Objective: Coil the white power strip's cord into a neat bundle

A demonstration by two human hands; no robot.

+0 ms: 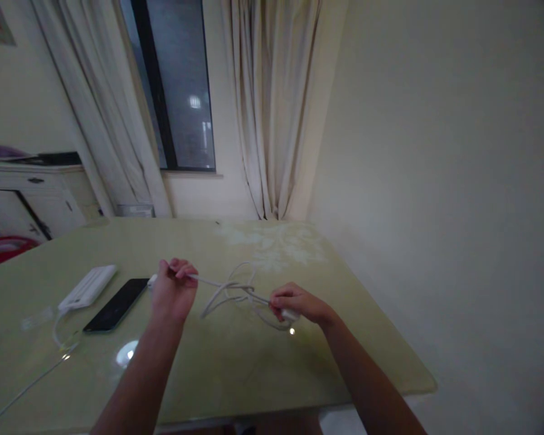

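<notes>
Fingers point(286, 290) grip white cable point(242, 287); any lettering seems blurred.

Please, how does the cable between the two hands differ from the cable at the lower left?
The cable between the hands forms tangled loops, while the lower-left cable runs nearly straight towards the picture's corner. The left hand and right hand grip the cable between the hands; neither touches the lower-left cable. Both cables look thin and whitish.
</notes>
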